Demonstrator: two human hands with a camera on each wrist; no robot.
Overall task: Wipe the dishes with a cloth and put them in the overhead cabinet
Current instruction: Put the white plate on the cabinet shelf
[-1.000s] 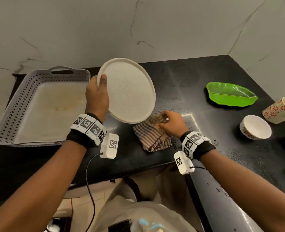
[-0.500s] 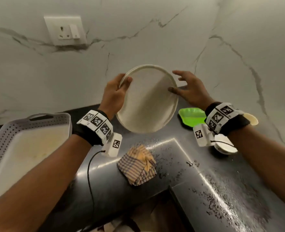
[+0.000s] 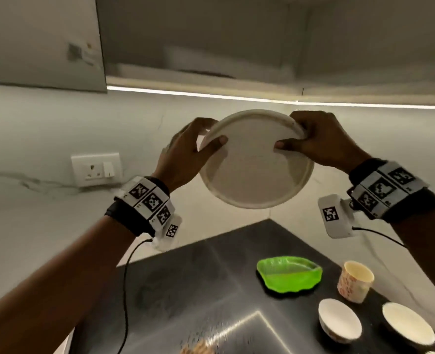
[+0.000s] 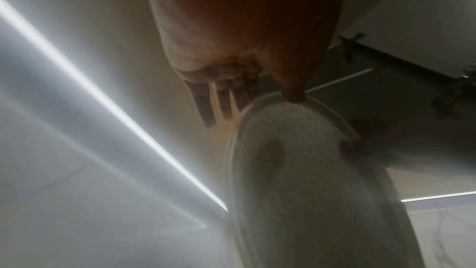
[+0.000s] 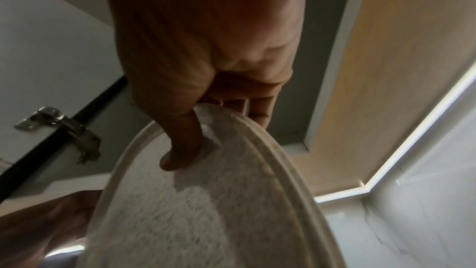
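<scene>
No readable text anywhere; the wristbands (image 3: 150, 200) carry only square code markers.

Your 2 bare forearms each carry a black wristband (image 3: 124, 215), white coded-marker blocks (image 3: 148, 199), white camera box (image 3: 335, 219), black cable (image 3: 124, 290).

Head cam up; wrist cams close

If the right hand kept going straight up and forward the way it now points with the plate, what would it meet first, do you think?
Probably the open overhead cabinet. The right hand and left hand grip the plate just below its lit bottom edge, and nothing shows between. Whether it clears that edge or strikes it is unclear; depth is hard to judge.
</scene>
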